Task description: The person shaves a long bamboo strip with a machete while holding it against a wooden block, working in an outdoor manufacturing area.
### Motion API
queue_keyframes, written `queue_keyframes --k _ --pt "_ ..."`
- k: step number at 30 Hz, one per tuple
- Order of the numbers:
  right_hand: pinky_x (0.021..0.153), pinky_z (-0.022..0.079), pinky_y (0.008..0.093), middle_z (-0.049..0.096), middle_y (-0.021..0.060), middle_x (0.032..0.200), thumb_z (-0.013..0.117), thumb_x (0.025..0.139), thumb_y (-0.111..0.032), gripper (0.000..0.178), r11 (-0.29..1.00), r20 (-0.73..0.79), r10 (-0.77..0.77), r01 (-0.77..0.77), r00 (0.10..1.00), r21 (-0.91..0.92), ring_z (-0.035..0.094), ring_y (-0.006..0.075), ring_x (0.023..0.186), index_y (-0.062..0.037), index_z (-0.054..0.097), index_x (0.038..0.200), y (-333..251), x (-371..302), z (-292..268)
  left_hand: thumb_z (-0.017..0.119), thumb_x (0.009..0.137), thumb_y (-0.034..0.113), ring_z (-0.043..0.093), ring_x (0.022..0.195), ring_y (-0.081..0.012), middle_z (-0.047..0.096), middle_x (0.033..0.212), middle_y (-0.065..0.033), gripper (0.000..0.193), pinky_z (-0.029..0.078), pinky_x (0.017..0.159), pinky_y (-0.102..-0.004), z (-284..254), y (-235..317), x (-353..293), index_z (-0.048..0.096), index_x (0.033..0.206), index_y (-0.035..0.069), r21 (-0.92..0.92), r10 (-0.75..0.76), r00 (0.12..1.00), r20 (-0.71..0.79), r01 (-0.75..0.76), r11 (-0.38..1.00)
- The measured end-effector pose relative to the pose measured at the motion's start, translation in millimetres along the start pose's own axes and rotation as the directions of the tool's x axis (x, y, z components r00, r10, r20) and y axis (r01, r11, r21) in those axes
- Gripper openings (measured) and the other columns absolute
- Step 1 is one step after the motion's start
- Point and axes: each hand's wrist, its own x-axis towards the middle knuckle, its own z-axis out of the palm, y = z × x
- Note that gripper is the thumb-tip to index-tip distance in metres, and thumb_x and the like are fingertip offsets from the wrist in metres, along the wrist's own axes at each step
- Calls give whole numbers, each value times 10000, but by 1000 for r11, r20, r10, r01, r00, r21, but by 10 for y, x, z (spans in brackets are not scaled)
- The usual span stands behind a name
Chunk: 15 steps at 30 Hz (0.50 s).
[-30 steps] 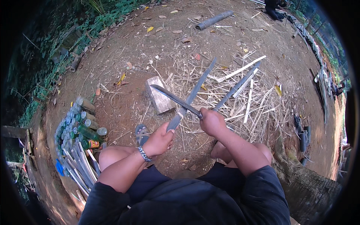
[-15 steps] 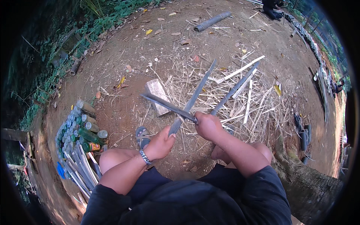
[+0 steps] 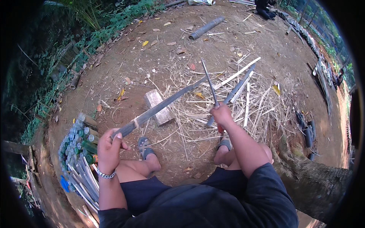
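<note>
My left hand is closed around the near end of a long, grey-green bamboo strip. The strip slants up to the right, passing above a pale wooden block on the ground, and has a light nick near my fingers. In my right hand is a machete, its narrow blade pointing up and away. A bit of its orange-red handle shows below my fist. The blade's middle lies close to the strip's far tip; I cannot tell whether they touch. Beyond my right hand another bamboo piece lies on the shavings.
Bamboo shavings litter the dirt ahead. Glass bottles and a bundle of split strips sit at the left. A thick tree root is at the right. A bamboo tube lies farther off, and a person is at the far edge.
My left hand has moved left and toward me, tilting the bamboo strip flatter. My right hand has shifted right, and the machete has swung from pointing left to pointing up and away.
</note>
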Motion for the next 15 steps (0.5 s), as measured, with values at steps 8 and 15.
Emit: queue_keyframes --k 8,15 --pt "745 492 421 645 185 807 616 782 -204 206 993 236 -30 57 971 -107 634 340 789 -30 604 891 -199 -417 543 515 934 150 548 578 -169 505 667 -61 118 507 584 -289 -194 239 83 502 943 33 457 690 255 -677 -590 666" --pt "772 489 442 647 217 860 592 799 -190 220 990 248 -61 91 967 -110 631 380 841 -20 608 938 -182 -529 733 416 944 203 573 733 -214 568 791 -141 214 528 710 -386 169 331 263 455 1083 46 -313 623 610 -490 -790 528"
